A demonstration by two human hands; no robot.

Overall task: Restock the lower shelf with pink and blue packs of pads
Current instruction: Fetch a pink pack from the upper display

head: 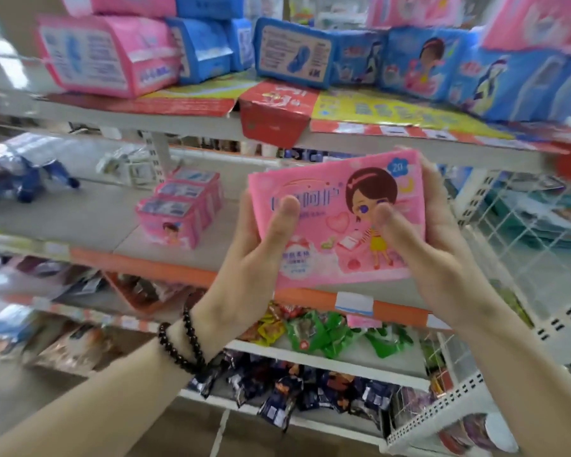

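Observation:
I hold a pink pack of pads (337,222) with a cartoon girl on its front, upright in front of the lower shelf (89,219). My left hand (257,245) grips its left edge, thumb across the front. My right hand (422,239) grips the right edge, thumb on the front and fingers behind. On the lower shelf a short row of pink packs (182,206) stands left of my hands. The upper shelf (192,125) carries pink packs (106,54) at the left and blue packs (419,64) across the middle and right.
A white wire basket (524,232) hangs at the right of the lower shelf. Crumpled blue wrapping (23,173) lies at its far left. Below are shelves with green and dark snack bags (327,334). A bead bracelet sits on my left wrist.

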